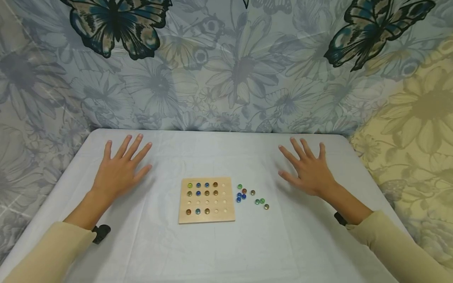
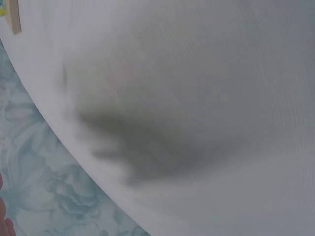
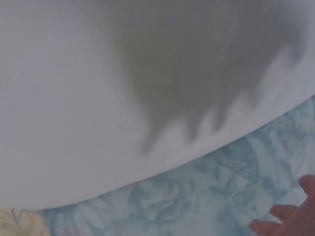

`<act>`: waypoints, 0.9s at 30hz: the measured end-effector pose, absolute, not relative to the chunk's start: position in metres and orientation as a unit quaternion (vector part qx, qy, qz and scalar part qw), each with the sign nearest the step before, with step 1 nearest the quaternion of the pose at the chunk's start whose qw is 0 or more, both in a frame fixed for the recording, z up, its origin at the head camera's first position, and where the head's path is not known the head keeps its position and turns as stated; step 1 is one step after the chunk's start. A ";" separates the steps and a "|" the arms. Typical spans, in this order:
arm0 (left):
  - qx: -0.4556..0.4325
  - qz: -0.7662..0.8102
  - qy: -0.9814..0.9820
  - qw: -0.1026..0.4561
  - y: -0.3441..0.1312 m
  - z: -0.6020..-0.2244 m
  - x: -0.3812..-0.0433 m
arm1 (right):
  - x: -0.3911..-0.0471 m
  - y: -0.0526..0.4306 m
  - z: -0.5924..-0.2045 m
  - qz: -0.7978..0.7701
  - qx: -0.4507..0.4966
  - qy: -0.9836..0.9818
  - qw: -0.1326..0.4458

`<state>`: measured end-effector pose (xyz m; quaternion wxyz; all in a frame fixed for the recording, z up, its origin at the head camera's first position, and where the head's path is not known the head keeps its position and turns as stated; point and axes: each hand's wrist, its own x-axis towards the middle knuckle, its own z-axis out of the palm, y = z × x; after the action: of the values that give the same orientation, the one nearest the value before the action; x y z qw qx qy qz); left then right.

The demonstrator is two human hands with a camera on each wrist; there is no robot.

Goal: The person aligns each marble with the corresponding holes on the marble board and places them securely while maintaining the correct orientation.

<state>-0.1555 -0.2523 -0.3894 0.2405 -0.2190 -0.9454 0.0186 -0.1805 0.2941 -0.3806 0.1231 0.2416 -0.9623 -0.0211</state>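
My left hand (image 1: pixel 118 173) hovers above the left part of the table, fingers spread, palm down, holding nothing. Its fingertips (image 2: pixel 6 226) barely enter the left wrist view. Over the right part, my right hand (image 1: pixel 310 173) is likewise spread wide, with fingers (image 3: pixel 285 214) showing at the lower right of its wrist view. Between the hands lies a wooden board (image 1: pixel 211 206) with rows of round holes. Glass marbles fill parts of its top, second and bottom rows; the third row and rightmost column are bare. Loose marbles, including a green marble (image 1: pixel 240 186) and a blue marble (image 1: pixel 238 199), lie just right of the board.
A white cloth (image 1: pixel 247 247) covers the table. Its far edge meets a hanging fabric (image 1: pixel 226 78) with flowers and butterflies. Yellow floral fabric (image 1: pixel 417 137) hangs at the right. Both hands cast soft shadows on the cloth. A corner of the board shows in the left wrist view.
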 end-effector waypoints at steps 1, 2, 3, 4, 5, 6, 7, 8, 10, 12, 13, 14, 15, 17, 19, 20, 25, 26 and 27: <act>-0.230 0.020 -0.939 0.255 -0.250 -0.390 -0.154 | -0.178 0.291 -0.380 -0.021 0.250 -0.960 0.126; -0.238 0.021 -0.935 0.261 -0.247 -0.390 -0.152 | -0.175 0.288 -0.380 -0.021 0.257 -0.958 0.127; -0.243 0.022 -0.934 0.263 -0.244 -0.390 -0.150 | -0.173 0.286 -0.380 -0.020 0.263 -0.956 0.126; -0.246 0.026 -0.933 0.260 -0.242 -0.391 -0.148 | -0.170 0.283 -0.380 -0.020 0.269 -0.955 0.124; -0.248 0.026 -0.935 0.252 -0.239 -0.390 -0.146 | -0.168 0.280 -0.381 -0.020 0.275 -0.954 0.121; -0.250 0.027 -0.937 0.242 -0.236 -0.390 -0.144 | -0.165 0.278 -0.381 -0.019 0.279 -0.953 0.118; -0.253 0.026 -0.939 0.231 -0.234 -0.390 -0.141 | -0.163 0.276 -0.381 -0.017 0.284 -0.952 0.113; -0.254 0.026 -0.942 0.217 -0.231 -0.390 -0.139 | -0.161 0.274 -0.381 -0.012 0.289 -0.951 0.109; -0.260 0.023 -0.947 0.189 -0.227 -0.390 -0.135 | -0.157 0.270 -0.382 0.012 0.304 -0.948 0.094; -0.268 0.017 -0.949 0.162 -0.222 -0.392 -0.132 | -0.154 0.267 -0.383 0.058 0.324 -0.941 0.073; -0.272 0.013 -0.951 0.148 -0.220 -0.392 -0.131 | -0.153 0.266 -0.383 0.086 0.334 -0.937 0.059; -0.276 0.008 -0.952 0.133 -0.218 -0.393 -0.130 | -0.151 0.265 -0.383 0.121 0.342 -0.931 0.042; -0.280 0.003 -0.952 0.120 -0.217 -0.394 -0.129 | -0.150 0.264 -0.384 0.158 0.351 -0.923 0.024; -0.285 -0.009 -0.954 0.094 -0.214 -0.396 -0.127 | -0.148 0.262 -0.384 0.230 0.362 -0.903 -0.010; -0.287 -0.020 -0.955 0.067 -0.211 -0.398 -0.125 | -0.146 0.260 -0.386 0.287 0.367 -0.884 -0.037; -0.288 -0.024 -0.956 0.055 -0.210 -0.399 -0.124 | -0.146 0.259 -0.387 0.309 0.369 -0.875 -0.046; -0.294 -0.039 -0.955 0.013 -0.205 -0.403 -0.119 | -0.144 0.258 -0.389 0.358 0.370 -0.855 -0.061; -0.296 -0.043 -0.954 0.010 -0.203 -0.403 -0.118 | -0.144 0.258 -0.390 0.364 0.368 -0.853 -0.065; -0.297 -0.048 -0.954 0.005 -0.202 -0.404 -0.117 | -0.143 0.258 -0.390 0.371 0.365 -0.851 -0.071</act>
<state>-0.1175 -0.2021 -0.4038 0.0051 -0.2974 -0.9535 -0.0482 -0.1431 0.2582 -0.3902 -0.0710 0.3651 -0.8510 0.3708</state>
